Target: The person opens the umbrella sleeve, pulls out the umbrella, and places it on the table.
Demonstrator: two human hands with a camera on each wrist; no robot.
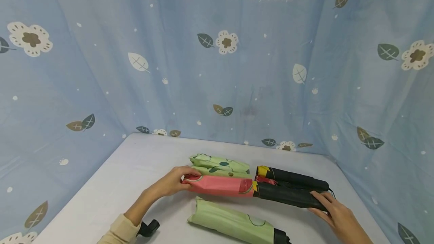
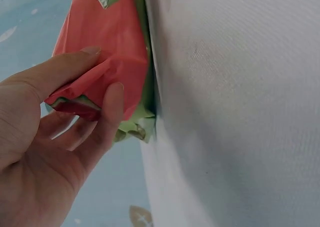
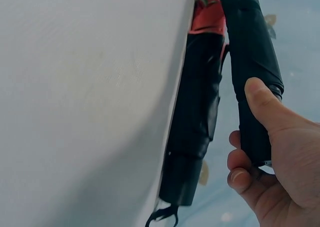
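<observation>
My left hand pinches the left end of a red folded umbrella with a watermelon print. In the left wrist view, thumb and fingers hold its bunched red fabric. My right hand grips the right end of a black folded umbrella, its thumb along the top. That umbrella's yellow left edge meets the red one's right end in the head view. Behind them lies another black umbrella with a yellow end, next to a patch of red fabric.
Leaf-printed green folded umbrellas lie just behind the red one. In front, a light green umbrella with a black handle lies slanted on the white table. A small black piece shows by the left sleeve. Blue printed curtains surround the table.
</observation>
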